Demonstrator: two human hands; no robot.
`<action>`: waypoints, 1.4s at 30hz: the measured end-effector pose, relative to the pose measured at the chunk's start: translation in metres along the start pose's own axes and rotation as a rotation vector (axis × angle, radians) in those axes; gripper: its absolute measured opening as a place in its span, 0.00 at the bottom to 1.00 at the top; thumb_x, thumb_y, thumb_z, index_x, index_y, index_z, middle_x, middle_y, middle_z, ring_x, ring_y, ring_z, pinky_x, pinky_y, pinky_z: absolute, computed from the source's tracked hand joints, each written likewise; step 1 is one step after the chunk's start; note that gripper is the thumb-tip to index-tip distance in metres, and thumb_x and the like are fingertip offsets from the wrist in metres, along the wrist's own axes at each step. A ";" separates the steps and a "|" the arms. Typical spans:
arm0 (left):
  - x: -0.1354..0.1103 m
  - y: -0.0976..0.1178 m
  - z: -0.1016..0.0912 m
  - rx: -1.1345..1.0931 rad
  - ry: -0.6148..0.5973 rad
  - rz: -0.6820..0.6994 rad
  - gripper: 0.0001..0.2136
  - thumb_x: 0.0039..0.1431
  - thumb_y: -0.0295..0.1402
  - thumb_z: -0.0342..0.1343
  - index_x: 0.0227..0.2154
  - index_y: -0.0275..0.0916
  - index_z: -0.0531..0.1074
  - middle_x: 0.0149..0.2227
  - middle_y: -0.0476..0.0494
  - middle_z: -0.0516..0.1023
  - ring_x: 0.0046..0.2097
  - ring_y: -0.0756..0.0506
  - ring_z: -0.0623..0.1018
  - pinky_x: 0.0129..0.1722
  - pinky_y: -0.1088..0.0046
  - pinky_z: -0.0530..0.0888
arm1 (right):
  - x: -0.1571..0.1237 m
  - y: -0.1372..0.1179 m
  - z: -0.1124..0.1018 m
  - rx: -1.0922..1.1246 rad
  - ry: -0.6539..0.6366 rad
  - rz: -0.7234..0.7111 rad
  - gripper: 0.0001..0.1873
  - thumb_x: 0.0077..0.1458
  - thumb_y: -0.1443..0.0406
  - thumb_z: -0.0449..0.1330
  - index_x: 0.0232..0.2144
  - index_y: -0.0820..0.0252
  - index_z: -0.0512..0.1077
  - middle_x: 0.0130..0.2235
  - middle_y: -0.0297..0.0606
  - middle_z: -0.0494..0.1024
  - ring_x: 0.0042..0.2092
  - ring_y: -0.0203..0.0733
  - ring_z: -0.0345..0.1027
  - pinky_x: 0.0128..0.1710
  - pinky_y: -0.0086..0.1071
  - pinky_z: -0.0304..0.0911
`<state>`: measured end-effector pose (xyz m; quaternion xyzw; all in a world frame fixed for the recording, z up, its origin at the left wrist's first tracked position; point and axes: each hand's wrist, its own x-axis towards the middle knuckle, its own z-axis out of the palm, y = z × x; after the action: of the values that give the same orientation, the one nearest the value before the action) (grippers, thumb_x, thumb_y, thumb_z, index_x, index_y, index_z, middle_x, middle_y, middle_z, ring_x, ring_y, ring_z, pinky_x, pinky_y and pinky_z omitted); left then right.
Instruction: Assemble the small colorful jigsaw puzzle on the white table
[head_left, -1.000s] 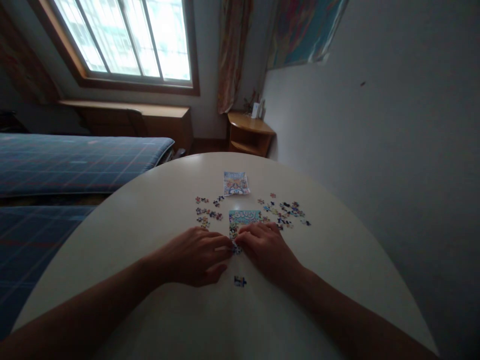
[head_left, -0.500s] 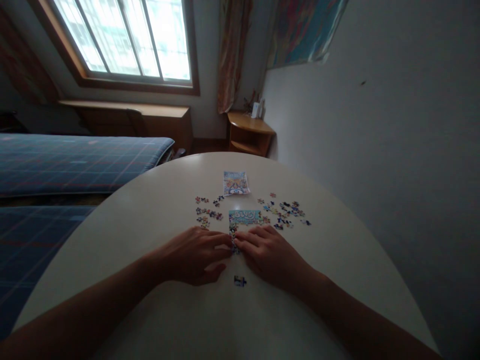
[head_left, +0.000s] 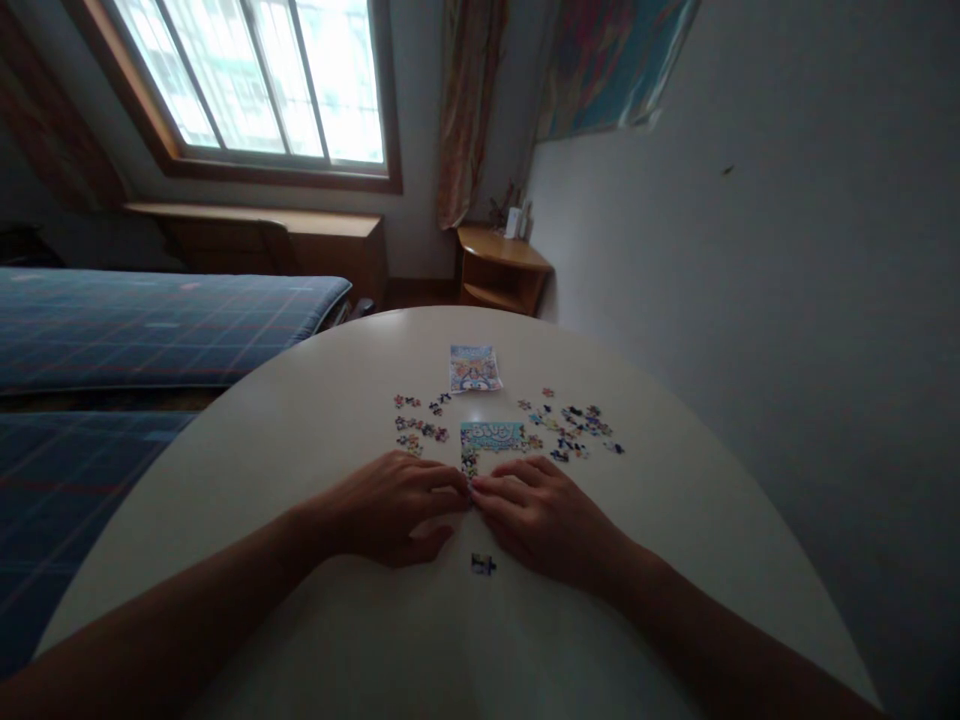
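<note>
fingertip to fingertip, with left hand [head_left: 391, 505] and right hand [head_left: 541, 515] equally close, at near end of puzzle column [head_left: 468, 463] pointing away. cannot tell whether pinching anything.

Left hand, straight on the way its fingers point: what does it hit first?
Likely the right hand, lying opposite the left hand at the lower left of the multicoloured, teal-topped, partly joined jigsaw puzzle. The two run close together in view, so any gap is hard to judge.
</note>
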<state>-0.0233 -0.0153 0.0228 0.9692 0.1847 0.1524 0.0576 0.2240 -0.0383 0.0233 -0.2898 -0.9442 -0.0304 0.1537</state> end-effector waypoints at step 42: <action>0.004 -0.003 0.005 -0.098 0.122 0.004 0.11 0.59 0.27 0.53 0.43 0.42 0.76 0.45 0.48 0.82 0.43 0.45 0.82 0.44 0.66 0.79 | -0.006 -0.012 0.007 0.179 0.020 0.010 0.06 0.61 0.61 0.61 0.35 0.56 0.76 0.42 0.35 0.79 0.43 0.40 0.69 0.46 0.35 0.58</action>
<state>-0.0195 -0.0115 0.0183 0.9545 0.1783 0.2200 0.0931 0.2204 -0.0505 0.0153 -0.2791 -0.9402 0.0520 0.1885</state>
